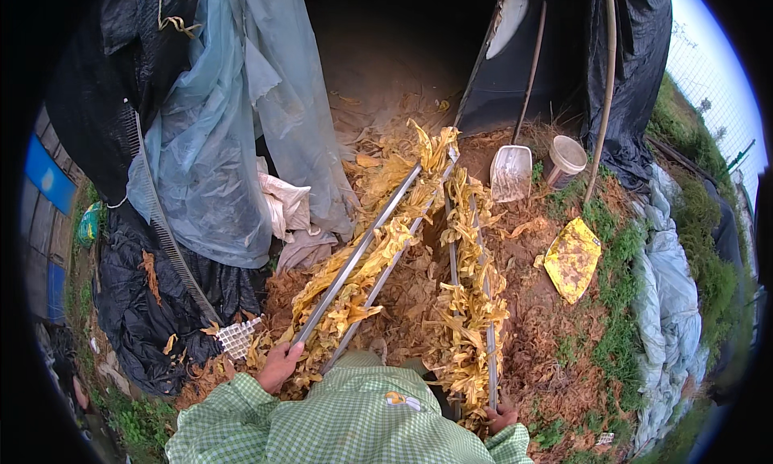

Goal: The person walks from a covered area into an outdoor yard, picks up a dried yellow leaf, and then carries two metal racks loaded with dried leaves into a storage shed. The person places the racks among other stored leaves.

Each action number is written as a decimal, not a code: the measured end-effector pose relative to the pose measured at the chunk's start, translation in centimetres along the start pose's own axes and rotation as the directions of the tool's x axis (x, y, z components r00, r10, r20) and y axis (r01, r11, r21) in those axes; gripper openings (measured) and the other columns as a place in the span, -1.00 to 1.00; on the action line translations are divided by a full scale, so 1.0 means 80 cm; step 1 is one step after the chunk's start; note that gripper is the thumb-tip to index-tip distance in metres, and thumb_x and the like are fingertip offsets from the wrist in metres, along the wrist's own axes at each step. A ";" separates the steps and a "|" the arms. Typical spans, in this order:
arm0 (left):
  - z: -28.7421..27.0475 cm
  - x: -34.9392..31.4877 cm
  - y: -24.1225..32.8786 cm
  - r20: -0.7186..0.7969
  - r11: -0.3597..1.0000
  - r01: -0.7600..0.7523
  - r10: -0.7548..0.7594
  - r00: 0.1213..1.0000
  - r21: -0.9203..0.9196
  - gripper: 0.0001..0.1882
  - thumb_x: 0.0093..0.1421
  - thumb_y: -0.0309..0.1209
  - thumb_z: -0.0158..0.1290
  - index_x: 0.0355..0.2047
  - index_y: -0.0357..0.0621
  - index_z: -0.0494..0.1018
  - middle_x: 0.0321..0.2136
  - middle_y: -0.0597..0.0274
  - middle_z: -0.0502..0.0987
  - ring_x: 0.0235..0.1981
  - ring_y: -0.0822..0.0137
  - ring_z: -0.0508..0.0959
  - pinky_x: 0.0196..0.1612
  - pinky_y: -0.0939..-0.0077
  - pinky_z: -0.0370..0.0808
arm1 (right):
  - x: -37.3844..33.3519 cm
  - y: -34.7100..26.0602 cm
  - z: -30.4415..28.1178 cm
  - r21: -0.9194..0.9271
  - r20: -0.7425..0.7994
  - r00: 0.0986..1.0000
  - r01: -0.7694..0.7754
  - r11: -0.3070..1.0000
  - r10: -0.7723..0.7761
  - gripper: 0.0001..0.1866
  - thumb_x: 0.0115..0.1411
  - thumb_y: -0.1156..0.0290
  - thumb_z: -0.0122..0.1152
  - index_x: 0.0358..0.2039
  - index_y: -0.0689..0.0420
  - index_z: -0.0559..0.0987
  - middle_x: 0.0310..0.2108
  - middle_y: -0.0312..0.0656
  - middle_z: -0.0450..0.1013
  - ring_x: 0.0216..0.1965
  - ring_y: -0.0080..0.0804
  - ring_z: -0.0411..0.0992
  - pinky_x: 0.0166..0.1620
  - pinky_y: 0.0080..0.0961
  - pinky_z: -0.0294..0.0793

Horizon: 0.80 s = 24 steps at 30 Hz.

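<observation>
My left hand (278, 366) is wrapped round the near end of a long metal rack (355, 259). Two slanting rails of this rack hold rows of yellow dried leaves (394, 237), which look like tobacco. At the lower right my right hand (502, 418) grips the near end of a second metal rack (491, 353), partly hidden by the sleeve. Crumpled yellow leaves (452, 358) hang thickly along it too. Both racks reach away from me and come close together at their far ends, by a dark doorway. My fingers' undersides are out of sight.
Leaf litter (541, 335) covers the ground. A dustpan-like white scoop (510, 174), a bucket (567, 156) and a yellow sheet (572, 259) lie to the right. Blue-grey plastic sheeting (211, 166) hangs at the left, and a wooden pole (605, 94) stands by the doorway.
</observation>
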State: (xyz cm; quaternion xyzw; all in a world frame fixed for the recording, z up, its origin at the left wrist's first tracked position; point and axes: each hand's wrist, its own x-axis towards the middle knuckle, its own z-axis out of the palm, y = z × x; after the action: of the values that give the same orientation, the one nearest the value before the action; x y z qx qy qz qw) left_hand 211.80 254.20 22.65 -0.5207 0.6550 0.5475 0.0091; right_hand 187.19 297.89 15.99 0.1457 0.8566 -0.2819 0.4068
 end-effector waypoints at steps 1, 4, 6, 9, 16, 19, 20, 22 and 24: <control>0.002 0.021 0.003 -0.038 0.999 -0.009 0.011 0.999 0.048 -0.55 0.14 -0.07 -0.09 -0.53 -0.30 0.34 -0.70 0.33 0.19 -0.65 0.48 0.15 -0.60 0.44 0.13 | 0.004 -0.045 -0.007 0.013 0.010 0.999 0.040 0.999 -0.040 -0.68 -0.01 0.25 0.21 -0.38 0.28 0.53 -0.55 -0.11 0.47 -0.57 -0.40 0.34 -0.48 -0.34 0.31; 0.015 0.071 0.049 -0.083 0.999 -0.003 0.007 0.997 0.041 -0.59 0.11 -0.10 -0.05 -0.51 -0.30 0.36 -0.68 0.29 0.29 -0.64 0.47 0.23 -0.60 0.45 0.18 | 0.055 -0.136 -0.029 -0.089 0.040 0.999 0.008 0.996 -0.004 -0.70 -0.01 0.32 0.22 -0.36 0.30 0.53 -0.54 -0.09 0.47 -0.58 -0.39 0.35 -0.48 -0.36 0.32; 0.029 0.106 0.089 -0.116 0.999 0.013 -0.008 0.993 0.041 -0.59 0.11 -0.11 -0.04 -0.51 -0.29 0.37 -0.68 0.29 0.29 -0.64 0.47 0.23 -0.60 0.45 0.18 | 0.104 -0.175 -0.037 0.006 0.052 0.999 0.013 1.000 -0.013 -0.70 -0.01 0.34 0.21 -0.34 0.32 0.52 -0.53 -0.07 0.47 -0.56 -0.38 0.36 -0.48 -0.35 0.33; 0.048 0.169 0.133 -0.153 0.999 0.047 -0.048 0.987 -0.010 -0.60 0.11 -0.11 -0.04 -0.52 -0.29 0.38 -0.70 0.29 0.28 -0.64 0.48 0.22 -0.61 0.46 0.18 | 0.172 -0.253 -0.050 0.009 0.064 0.995 0.078 0.997 -0.078 -0.69 -0.02 0.35 0.21 -0.36 0.36 0.52 -0.53 -0.05 0.47 -0.56 -0.35 0.38 -0.49 -0.33 0.34; 0.082 0.316 0.279 -0.152 0.989 0.054 -0.075 0.986 -0.138 -0.57 0.09 -0.09 -0.02 -0.49 -0.32 0.42 -0.68 0.30 0.33 -0.64 0.49 0.23 -0.59 0.50 0.19 | 0.306 -0.467 -0.087 -0.160 0.117 0.982 0.169 0.972 -0.151 -0.76 0.02 0.36 0.17 -0.42 0.33 0.54 -0.63 -0.08 0.44 -0.64 -0.42 0.31 -0.58 -0.37 0.25; 0.080 0.392 0.324 -0.215 0.985 0.105 -0.133 0.968 -0.137 -0.56 0.09 -0.08 -0.01 -0.54 -0.31 0.41 -0.71 0.35 0.28 -0.66 0.50 0.19 -0.61 0.51 0.16 | 0.358 -0.550 -0.100 -0.282 0.136 0.973 0.219 0.934 -0.187 -0.77 0.01 0.35 0.16 -0.43 0.29 0.55 -0.69 -0.14 0.39 -0.65 -0.46 0.26 -0.59 -0.38 0.23; 0.081 0.415 0.338 -0.204 0.982 0.110 -0.141 0.969 -0.156 -0.56 0.09 -0.08 -0.02 -0.55 -0.31 0.41 -0.72 0.35 0.27 -0.66 0.51 0.18 -0.62 0.51 0.15 | 0.369 -0.579 -0.105 -0.264 0.125 0.972 0.228 0.937 -0.201 -0.77 -0.01 0.35 0.18 -0.44 0.29 0.55 -0.71 -0.15 0.38 -0.67 -0.47 0.25 -0.60 -0.39 0.23; 0.079 0.463 0.366 -0.188 0.972 0.127 -0.165 0.968 -0.195 -0.55 0.09 -0.07 -0.02 -0.57 -0.30 0.39 -0.74 0.37 0.24 -0.67 0.52 0.16 -0.63 0.51 0.13 | 0.395 -0.634 -0.111 -0.228 0.106 0.964 0.263 0.937 -0.244 -0.76 -0.03 0.34 0.20 -0.47 0.29 0.56 -0.74 -0.17 0.36 -0.69 -0.50 0.23 -0.61 -0.41 0.22; 0.083 0.513 0.398 -0.196 0.966 0.113 -0.160 0.967 -0.231 -0.55 0.10 -0.07 -0.03 -0.58 -0.29 0.37 -0.74 0.38 0.23 -0.67 0.52 0.16 -0.63 0.52 0.12 | 0.432 -0.688 -0.111 -0.189 0.086 0.948 0.316 0.930 -0.305 -0.76 -0.06 0.34 0.22 -0.49 0.30 0.56 -0.76 -0.19 0.35 -0.71 -0.51 0.22 -0.62 -0.43 0.22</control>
State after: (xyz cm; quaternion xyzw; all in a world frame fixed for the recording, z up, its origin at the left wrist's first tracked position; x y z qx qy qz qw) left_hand 167.34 226.93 18.64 -0.6184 0.5504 0.5551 -0.0804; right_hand 133.74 259.98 13.64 -0.0411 0.8813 -0.2590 0.3931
